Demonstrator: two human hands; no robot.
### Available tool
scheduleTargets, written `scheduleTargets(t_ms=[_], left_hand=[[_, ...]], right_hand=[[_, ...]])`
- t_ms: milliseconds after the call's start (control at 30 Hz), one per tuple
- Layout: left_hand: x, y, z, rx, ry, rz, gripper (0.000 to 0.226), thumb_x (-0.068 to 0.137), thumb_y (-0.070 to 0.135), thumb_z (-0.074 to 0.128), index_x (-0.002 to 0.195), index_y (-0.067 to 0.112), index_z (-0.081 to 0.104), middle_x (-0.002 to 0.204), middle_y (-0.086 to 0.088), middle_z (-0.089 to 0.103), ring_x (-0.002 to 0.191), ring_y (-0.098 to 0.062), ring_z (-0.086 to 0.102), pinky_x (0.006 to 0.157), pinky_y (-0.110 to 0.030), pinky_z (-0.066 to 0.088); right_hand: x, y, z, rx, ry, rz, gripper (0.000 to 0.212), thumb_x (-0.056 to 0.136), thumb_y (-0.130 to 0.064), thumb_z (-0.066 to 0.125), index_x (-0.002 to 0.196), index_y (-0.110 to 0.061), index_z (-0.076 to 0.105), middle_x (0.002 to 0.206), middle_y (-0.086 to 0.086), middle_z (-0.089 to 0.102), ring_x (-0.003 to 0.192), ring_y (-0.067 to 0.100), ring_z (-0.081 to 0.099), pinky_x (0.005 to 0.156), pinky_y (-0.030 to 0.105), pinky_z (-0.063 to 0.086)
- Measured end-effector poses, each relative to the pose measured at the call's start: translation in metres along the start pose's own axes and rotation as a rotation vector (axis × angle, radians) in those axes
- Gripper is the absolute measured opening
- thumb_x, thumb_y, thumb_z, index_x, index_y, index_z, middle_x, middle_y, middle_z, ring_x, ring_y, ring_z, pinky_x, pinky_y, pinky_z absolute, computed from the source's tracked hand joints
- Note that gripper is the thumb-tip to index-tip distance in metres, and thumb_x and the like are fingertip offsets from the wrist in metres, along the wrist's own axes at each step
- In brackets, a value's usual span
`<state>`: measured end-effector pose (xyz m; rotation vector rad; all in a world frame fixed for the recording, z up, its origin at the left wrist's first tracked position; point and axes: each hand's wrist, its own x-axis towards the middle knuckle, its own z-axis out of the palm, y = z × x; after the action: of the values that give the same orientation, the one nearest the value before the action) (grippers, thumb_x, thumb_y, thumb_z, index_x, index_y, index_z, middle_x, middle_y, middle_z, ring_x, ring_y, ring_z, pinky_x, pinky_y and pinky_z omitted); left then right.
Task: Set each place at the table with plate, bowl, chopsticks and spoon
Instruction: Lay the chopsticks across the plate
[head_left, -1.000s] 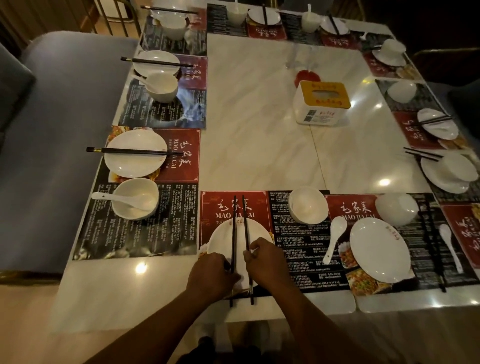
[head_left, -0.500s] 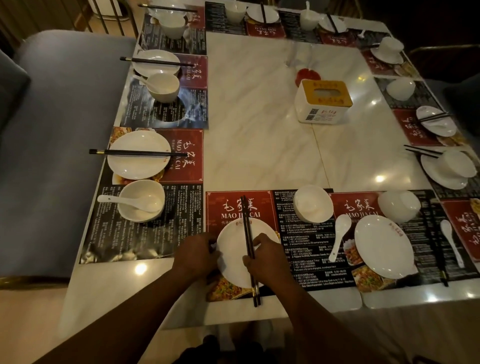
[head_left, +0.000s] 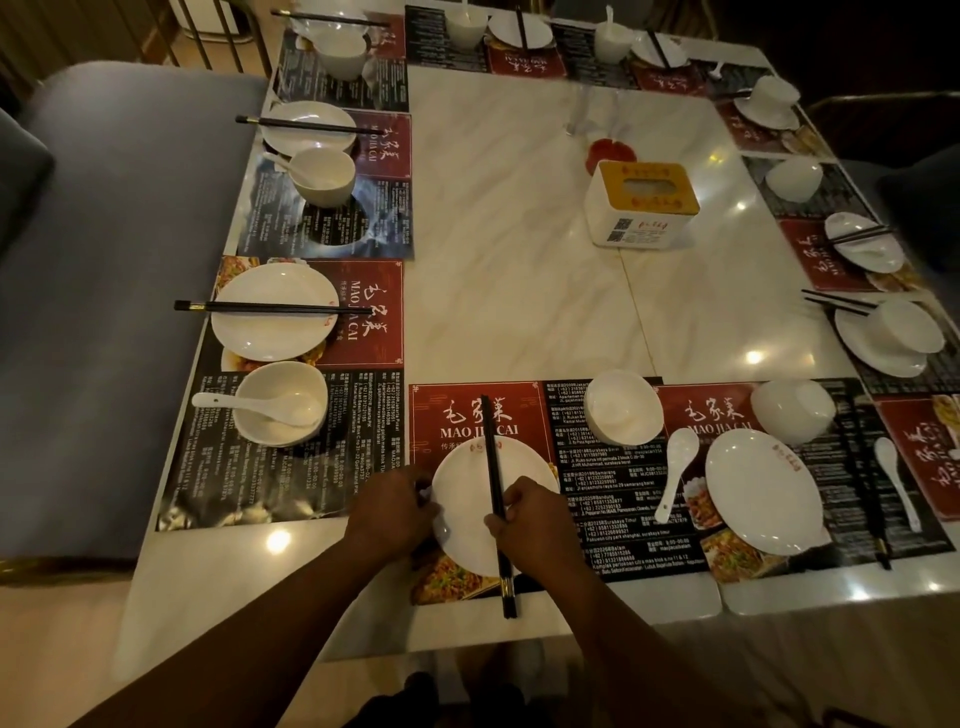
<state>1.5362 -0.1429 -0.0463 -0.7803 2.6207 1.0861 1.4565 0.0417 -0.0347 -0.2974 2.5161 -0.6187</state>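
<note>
Place nearest camera, contents:
1. L hand (head_left: 395, 512): gripping left rim of plate (head_left: 465, 486), fingers curled over edge.
2. R hand (head_left: 535, 525): pinching chopsticks (head_left: 491, 467); pair lying together lengthwise across plate, tips pointing away over red placemat (head_left: 447, 408), butt ends overhanging toward table (head_left: 519, 260) edge.
3. Bowl (head_left: 621, 408): sitting right of plate, apart; spoon (head_left: 675, 473) lying just below it, neither touched.
4. Misc: tissue box (head_left: 641, 205) sitting approx mid-table.

Chopsticks (head_left: 492, 488) across plate (head_left: 467, 525); bowl (head_left: 622, 407) right.
</note>
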Motion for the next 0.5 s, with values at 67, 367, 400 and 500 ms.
scheduleTargets(t_ms=[67, 367, 400, 500], left_hand=[[0.0001, -0.0001, 0.0004, -0.002, -0.011, 0.009, 0.027, 0.084, 0.029, 0.075, 0.111, 0.027, 0.071, 0.103, 0.006, 0.072, 0.093, -0.013, 0.066, 0.084, -0.034, 0.056], [-0.0012, 0.0006, 0.0004, -0.027, -0.006, 0.027, 0.027, 0.084, 0.025, 0.075, 0.111, 0.023, 0.071, 0.104, 0.003, 0.073, 0.096, -0.015, 0.067, 0.087, -0.034, 0.055], [-0.0014, 0.001, 0.0002, -0.026, -0.001, 0.026, 0.027, 0.084, 0.025, 0.075, 0.111, 0.023, 0.071, 0.105, 0.003, 0.073, 0.096, -0.014, 0.067, 0.087, -0.034, 0.055], [-0.0016, 0.002, -0.0004, -0.015, -0.001, 0.02, 0.028, 0.085, 0.025, 0.075, 0.113, 0.023, 0.071, 0.106, 0.003, 0.073, 0.096, -0.015, 0.067, 0.088, -0.035, 0.056]], right_hand=[[-0.0008, 0.0006, 0.0, 0.003, -0.004, -0.003, 0.029, 0.079, -0.034, 0.079, 0.099, -0.022, 0.061, 0.088, -0.004, 0.069, 0.082, 0.011, 0.065, 0.072, 0.025, 0.054], [-0.0018, -0.0002, 0.0018, -0.016, 0.005, -0.004, 0.034, 0.08, -0.036, 0.078, 0.106, -0.02, 0.062, 0.093, -0.002, 0.071, 0.087, 0.013, 0.066, 0.077, 0.03, 0.055], [-0.002, 0.0001, 0.002, -0.015, 0.006, -0.003, 0.034, 0.08, -0.036, 0.078, 0.106, -0.02, 0.062, 0.093, -0.002, 0.071, 0.087, 0.014, 0.066, 0.077, 0.031, 0.056], [-0.0023, 0.0011, 0.0026, -0.002, 0.009, -0.004, 0.035, 0.08, -0.035, 0.078, 0.107, -0.019, 0.063, 0.094, -0.002, 0.071, 0.088, 0.014, 0.066, 0.078, 0.031, 0.056]])
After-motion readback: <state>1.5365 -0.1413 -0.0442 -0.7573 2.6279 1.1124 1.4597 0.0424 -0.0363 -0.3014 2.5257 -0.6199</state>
